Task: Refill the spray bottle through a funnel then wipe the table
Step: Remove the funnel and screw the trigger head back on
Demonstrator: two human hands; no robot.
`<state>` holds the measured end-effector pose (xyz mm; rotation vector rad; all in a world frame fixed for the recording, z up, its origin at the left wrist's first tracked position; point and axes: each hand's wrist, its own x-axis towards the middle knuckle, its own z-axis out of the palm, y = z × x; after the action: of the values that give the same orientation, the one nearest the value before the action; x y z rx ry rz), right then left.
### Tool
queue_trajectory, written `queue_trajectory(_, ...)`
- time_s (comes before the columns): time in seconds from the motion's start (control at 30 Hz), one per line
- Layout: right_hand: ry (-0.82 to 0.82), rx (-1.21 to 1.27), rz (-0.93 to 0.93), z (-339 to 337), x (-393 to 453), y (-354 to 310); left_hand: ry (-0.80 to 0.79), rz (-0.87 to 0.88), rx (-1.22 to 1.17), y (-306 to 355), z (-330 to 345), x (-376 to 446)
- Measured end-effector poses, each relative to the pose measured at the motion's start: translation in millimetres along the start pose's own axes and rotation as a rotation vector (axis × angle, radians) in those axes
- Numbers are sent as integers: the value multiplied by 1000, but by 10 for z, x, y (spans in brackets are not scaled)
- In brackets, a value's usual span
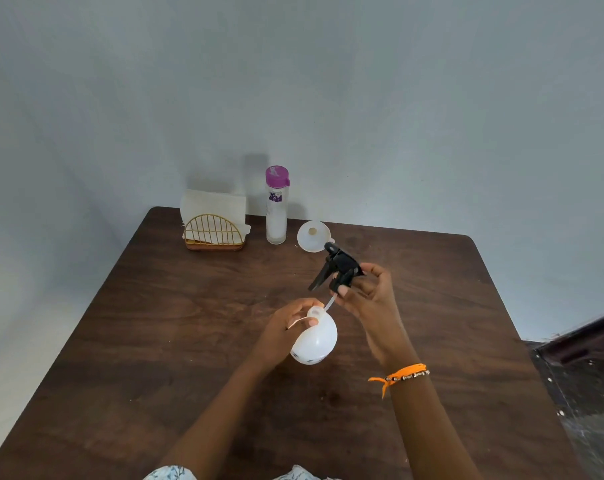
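Pale grey-blue wall behind a dark brown wooden bench point(155, 341) w/ rounded far corners; dark floor shows past its right edge.

Near bench centre, the left hand point(286, 332) grips the neck of a white translucent round spray bottle point(316, 342), fingers and thumb curled round the open mouth. Bottle body sits below and right of that hand; can't tell if its base touches the bench or is lifted. Just above and right, the right hand point(370, 299) pinches the black plastic trigger spray head point(338, 266) by its collar, nozzle tilted up toward the far side. The head's thin clear dip tube point(330, 303) runs down-left to the bottle mouth, so head is off the neck but the tube is at the opening. Orange thread bracelet point(402, 374) on the right wrist.

Far edge, well apart from both hands: gold wire napkin holder point(213, 233) w/ white paper napkins point(212, 204), then a tall clear water bottle w/ purple lid point(276, 206) upright beside it, then a white plastic funnel point(312, 235) lying on its side, wide mouth toward the camera. Spray head overlaps the funnel's near rim in view; contact unclear.

Open bench surface left, right and near side of the hands. Print on the spray bottle too small to read. Patterned cloth at the bottom edge is cut off.
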<state>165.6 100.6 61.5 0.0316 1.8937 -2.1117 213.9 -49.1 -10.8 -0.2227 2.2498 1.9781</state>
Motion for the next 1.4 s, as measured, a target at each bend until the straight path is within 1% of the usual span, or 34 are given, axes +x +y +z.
queue_trajectory(0.13,39,5,93,93,-62,267,21,44,-39,70,43,-71)
queue_trajectory(0.2,66,-30,68,96,-55,315,17,47,-28,68,40,-68)
queue_trajectory(0.27,52,-92,40,73,-21,339,17,45,-14,37,27,-57)
queue_trajectory(0.33,28,-102,23,68,-20,357,26,46,-5,17,29,-59)
queue_trajectory(0.43,51,-138,6,88,-36,386,55,8,28,-41,38,-31)
queue_trajectory(0.53,62,-258,-27,116,-23,386,79,-29,73,-57,33,-18)
queue_trajectory(0.63,46,-513,-117,165,5,375,92,-31,171,-106,29,20)
queue_trajectory(0.7,27,-610,-178,211,-2,371,112,-27,208,-118,37,52)
queue_trajectory(0.8,-4,-686,-217,224,12,361,87,-110,193,-107,28,91)
queue_trajectory(0.93,-52,-743,-193,189,42,340,86,-12,152,-185,13,63)
queue_trajectory(1.07,-75,-785,-172,183,75,324,100,-17,203,-244,10,73)
queue_trajectory(1.13,-118,-835,-174,185,98,315,103,-13,212,-253,16,66)
queue_trajectory(1.27,-291,-964,-174,167,126,261,146,-48,244,-307,34,75)
queue_trajectory(1.33,-389,-1005,-145,147,152,215,158,-58,267,-334,38,89)
queue_trajectory(1.4,-445,-1012,-113,132,169,185,151,-62,269,-346,36,95)
